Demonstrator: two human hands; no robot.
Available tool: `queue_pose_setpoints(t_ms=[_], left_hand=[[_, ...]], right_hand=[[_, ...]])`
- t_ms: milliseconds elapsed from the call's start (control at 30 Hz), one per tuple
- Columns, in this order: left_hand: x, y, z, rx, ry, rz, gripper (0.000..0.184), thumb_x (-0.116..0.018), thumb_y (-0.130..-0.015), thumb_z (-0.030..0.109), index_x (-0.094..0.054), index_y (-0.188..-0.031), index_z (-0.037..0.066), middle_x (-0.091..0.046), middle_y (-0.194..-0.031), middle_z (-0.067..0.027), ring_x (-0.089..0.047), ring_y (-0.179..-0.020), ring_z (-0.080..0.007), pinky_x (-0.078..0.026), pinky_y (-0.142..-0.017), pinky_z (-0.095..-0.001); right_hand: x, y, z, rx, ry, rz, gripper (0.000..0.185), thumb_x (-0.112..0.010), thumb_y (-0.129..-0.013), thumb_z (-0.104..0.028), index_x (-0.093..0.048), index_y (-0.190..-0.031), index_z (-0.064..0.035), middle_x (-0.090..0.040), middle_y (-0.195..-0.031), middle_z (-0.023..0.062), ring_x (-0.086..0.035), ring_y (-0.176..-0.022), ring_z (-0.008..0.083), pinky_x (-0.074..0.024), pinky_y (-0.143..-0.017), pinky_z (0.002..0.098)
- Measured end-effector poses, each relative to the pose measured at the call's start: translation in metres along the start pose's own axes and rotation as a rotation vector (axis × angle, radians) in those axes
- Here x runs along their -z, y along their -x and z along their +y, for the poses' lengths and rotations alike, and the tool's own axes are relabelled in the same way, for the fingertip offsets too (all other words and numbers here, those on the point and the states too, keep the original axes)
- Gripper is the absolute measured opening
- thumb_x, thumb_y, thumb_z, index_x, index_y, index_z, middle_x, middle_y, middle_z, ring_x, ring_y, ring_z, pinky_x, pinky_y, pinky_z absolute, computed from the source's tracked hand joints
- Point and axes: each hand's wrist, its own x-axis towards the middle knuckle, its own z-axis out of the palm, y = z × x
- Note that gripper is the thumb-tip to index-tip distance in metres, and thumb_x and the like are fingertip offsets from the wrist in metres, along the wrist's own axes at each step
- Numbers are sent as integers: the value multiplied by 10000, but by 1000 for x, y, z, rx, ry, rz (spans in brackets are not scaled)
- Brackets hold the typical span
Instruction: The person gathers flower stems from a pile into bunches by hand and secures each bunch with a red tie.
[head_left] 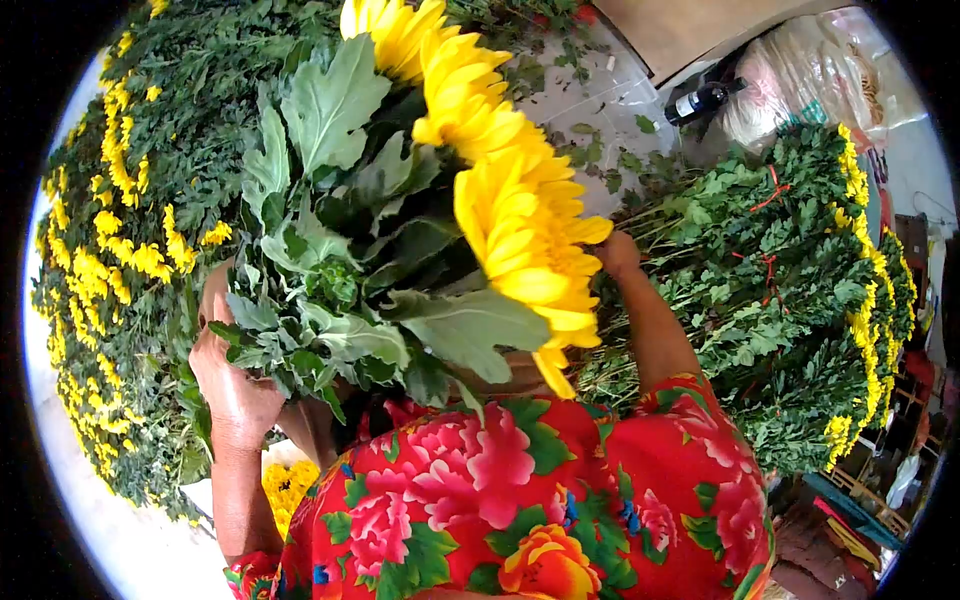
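A bunch of large yellow flowers (pixel 530 230) with broad green leaves (pixel 335 110) fills the middle of the head view, close to the camera. My left hand (pixel 232 385) is at the lower left edge of this bunch, wrapped round its leafy part, with the fingertips hidden by leaves. To the right of the yellow petals is my right hand (pixel 620 253); its fingers are mostly hidden behind the flowers, so what it touches cannot be made out.
Leafy yellow flowers (pixel 150 255) are heaped at the left. Bundles with red ties (pixel 765 270) lie at the right. A dark bottle (pixel 700 102) and clear plastic bags (pixel 800 85) are at the upper right. Loose leaves lie on the floor (pixel 610 90).
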Motion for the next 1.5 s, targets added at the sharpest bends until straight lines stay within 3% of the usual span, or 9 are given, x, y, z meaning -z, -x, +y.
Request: queue_pose_setpoints(t_ms=[200, 367, 700, 900, 967, 1133, 1267, 1400, 1500], left_hand=[[-5, -5, -9, -74, 101, 64, 659, -721, -617, 74, -498, -1224, -53, -651, -899, -206, -637, -823, -419, -508, -745, -437], [9, -7, -3, 146, 334, -15, 480, -708, -618, 45, -592, -1079, -17, -669, -893, -197, -639, -852, -431, -512, -779, -410], [94, -44, 13, 13, 1244, -492, 611, -789, -639, 102, -577, -1194, -41, -665, -1115, -127, -607, -1011, -196, -471, -952, -359], [77, -25, -25, 131, 591, -538, 484, -814, -572, 360, -691, -786, -56, -669, -709, -198, -658, -668, -261, -511, -634, -402], [56, -14, -44, 189, 559, -464, 419, -806, -580, 320, -641, -634, -61, -629, -619, -223, -668, -635, -334, -526, -606, -423], [39, -14, -31, 268, 233, -169, 519, -740, -670, 263, -535, -1006, -76, -676, -823, -240, -685, -793, -401, -534, -794, -494], [19, -12, -1, 226, 24, -173, 484, -719, -682, 194, -499, -1041, -44, -676, -862, -202, -689, -828, -354, -550, -770, -462], [-32, 5, 11, 180, -81, 120, 349, -674, -677, 121, -526, -968, -1, -620, -812, -148, -661, -739, -283, -532, -629, -384], [-57, -1, 15, 274, 65, 204, 258, -688, -661, 105, -551, -865, 24, -598, -767, -132, -643, -720, -293, -522, -633, -396]], right_hand=[[103, 32, -16, 331, 77, 355, 231, -748, -759, -272, -711, -897, -90, -674, -935, 143, -641, -835, 371, -534, -735, 466], [220, 55, -40, 138, -292, 773, 166, -709, -818, -205, -686, -874, -51, -675, -833, 162, -646, -756, 348, -508, -678, 427], [214, 179, -329, 675, -411, 290, 314, -598, -877, -280, -612, -990, 12, -657, -871, 208, -642, -836, 362, -492, -740, 458], [207, 218, -339, 1294, -178, 158, 268, -585, -886, -306, -651, -1033, -93, -638, -830, 164, -632, -812, 356, -497, -709, 447], [225, 243, -329, 1121, -216, -243, 237, -583, -901, -269, -633, -958, -44, -608, -747, 158, -622, -700, 341, -487, -637, 404], [252, 314, -340, 1280, -41, -448, 225, -594, -900, -233, -619, -898, -9, -593, -704, 125, -614, -654, 321, -471, -591, 394], [264, 326, -398, 1881, -91, 226, 72, -593, -777, -131, -549, -803, -80, -540, -649, 98, -575, -616, 304, -439, -573, 426], [251, 271, -463, 1858, -384, 426, 54, -582, -756, -106, -556, -773, -61, -553, -674, 143, -560, -621, 348, -434, -564, 430], [243, 258, -475, 1369, -409, 286, 160, -582, -896, -114, -533, -766, -36, -491, -677, 173, -416, -584, 283, -397, -551, 347]])
